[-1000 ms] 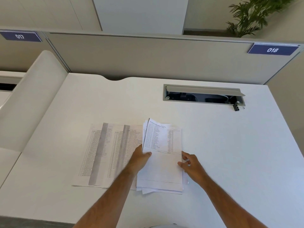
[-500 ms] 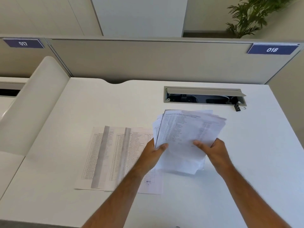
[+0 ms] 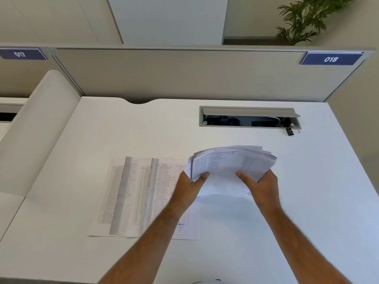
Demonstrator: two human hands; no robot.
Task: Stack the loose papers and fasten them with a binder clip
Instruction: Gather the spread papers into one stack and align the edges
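Note:
A sheaf of printed papers [image 3: 227, 167] is lifted off the white desk, tilted with its top edge away from me and its sheets fanned unevenly. My left hand [image 3: 188, 189] grips its left side, thumb on top. My right hand [image 3: 260, 185] grips its right side the same way. Several more printed sheets [image 3: 139, 193] lie flat and overlapping on the desk to the left, partly under my left forearm. A small black binder clip [image 3: 291, 131] lies far right, by the corner of the cable slot.
An open cable slot [image 3: 249, 117] with a raised grey lid is set into the white desk [image 3: 307, 201] behind the papers. A grey partition [image 3: 184, 74] closes the back; a curved white divider [image 3: 41, 128] rises at the left.
Both hands picked the sheaf up off the desk, moved it up and to the right, and tilted it flatter. The sheets on the left stayed put.

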